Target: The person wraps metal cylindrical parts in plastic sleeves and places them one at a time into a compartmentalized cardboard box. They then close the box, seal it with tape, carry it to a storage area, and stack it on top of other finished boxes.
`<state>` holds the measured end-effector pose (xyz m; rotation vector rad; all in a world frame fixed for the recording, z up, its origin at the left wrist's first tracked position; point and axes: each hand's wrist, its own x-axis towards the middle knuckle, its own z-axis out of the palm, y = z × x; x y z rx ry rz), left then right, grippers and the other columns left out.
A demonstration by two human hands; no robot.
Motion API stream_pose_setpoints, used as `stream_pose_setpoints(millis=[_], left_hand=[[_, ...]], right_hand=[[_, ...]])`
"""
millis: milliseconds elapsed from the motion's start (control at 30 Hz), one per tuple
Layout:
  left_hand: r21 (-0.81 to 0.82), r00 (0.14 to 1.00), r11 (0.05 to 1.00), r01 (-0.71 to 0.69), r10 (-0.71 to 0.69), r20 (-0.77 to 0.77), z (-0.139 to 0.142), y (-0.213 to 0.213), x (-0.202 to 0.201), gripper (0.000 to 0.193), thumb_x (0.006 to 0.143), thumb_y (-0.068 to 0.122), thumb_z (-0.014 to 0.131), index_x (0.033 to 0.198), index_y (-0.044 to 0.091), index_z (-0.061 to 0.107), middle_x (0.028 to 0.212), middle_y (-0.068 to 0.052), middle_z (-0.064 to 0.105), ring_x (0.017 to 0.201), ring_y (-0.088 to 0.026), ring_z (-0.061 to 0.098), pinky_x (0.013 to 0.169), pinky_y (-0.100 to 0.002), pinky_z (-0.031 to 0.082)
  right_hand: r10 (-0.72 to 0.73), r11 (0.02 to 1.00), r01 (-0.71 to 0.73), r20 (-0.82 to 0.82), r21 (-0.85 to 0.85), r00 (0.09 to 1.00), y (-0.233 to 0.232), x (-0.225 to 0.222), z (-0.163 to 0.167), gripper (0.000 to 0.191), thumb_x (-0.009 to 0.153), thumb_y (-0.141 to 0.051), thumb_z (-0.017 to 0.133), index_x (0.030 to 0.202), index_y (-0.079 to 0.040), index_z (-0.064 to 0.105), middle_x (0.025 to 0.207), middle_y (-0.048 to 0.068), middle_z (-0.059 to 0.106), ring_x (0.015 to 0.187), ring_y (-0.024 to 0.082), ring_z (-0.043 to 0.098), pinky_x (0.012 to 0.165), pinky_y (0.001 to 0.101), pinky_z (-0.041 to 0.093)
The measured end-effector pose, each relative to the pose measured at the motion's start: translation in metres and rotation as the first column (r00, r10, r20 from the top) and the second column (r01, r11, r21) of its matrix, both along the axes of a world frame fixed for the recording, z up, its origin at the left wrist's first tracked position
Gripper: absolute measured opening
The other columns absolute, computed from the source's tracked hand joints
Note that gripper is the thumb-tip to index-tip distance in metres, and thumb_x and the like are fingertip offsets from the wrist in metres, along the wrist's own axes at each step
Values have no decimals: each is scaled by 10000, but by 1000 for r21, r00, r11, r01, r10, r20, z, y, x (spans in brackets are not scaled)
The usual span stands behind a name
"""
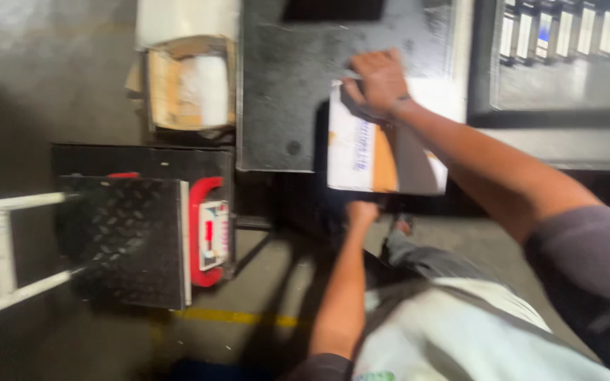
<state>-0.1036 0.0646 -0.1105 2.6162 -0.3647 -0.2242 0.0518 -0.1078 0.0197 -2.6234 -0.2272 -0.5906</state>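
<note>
The dark metal table [284,85] fills the far middle of the scene, its near edge standing over the concrete floor [51,85]. To the left sits a black platform scale [125,240] with a chequered plate and a red-framed display, set low on the floor, apparently for loading. Far left of the table rests an open cardboard carton [188,88] with white contents.

The white and orange box [383,144] overhangs the table's near edge, so it is borne by two hands rather than by the table alone. The right hand [379,81] is clamped over its far top edge, fingers curled down. The left hand [361,212] props it from beneath, closed against the underside; motion blur hides the finger detail.
</note>
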Motion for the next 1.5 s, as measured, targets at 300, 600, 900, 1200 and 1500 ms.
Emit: stream_pose_setpoints(millis=[300,600,900,1200,1500], left_hand=[[86,823,917,390,-305,-480,11,40,-4,349,854,383,716,1044,95,769,1079,-208,728,1029,-406,686,883,-516,513],[-52,742,799,599,-578,-340,103,105,18,201,912,306,724,1008,140,782,998,-122,779,966,-318,705,850,-485,484],[-262,783,965,20,-178,-596,54,252,-1,284,893,268,740,1104,78,722,1015,-144,769,932,-270,765,825,-393,597],[-591,760,651,-477,-33,-650,-30,179,-8,345,872,82,619,1202,-4,677,1053,-107,751,980,-224,685,885,-378,544],[-64,107,222,-973,186,-977,-50,52,36,676,973,248,611,1544,50,310,1523,-158,452,1375,-272,483,1132,-392,403]], right_hand=[[188,746,162,-438,646,879,80,-245,-52,304,973,-247,648,1064,43,672,974,182,652,874,307,599,762,420,476],[135,34,963,-956,268,261,77,-199,-99,399,957,-220,626,1166,119,645,1041,229,692,835,290,687,711,447,566],[121,875,450,-981,178,152,131,-209,-127,243,885,-185,727,1085,-49,746,1051,151,733,959,269,690,857,372,542],[403,903,-392,-654,173,640,196,-61,-61,315,936,-162,695,1214,-18,656,1016,191,715,914,372,695,935,474,511],[-88,917,220,-370,332,925,-87,-80,0,297,947,-34,700,1231,39,657,1165,175,684,1067,246,667,924,368,535]])
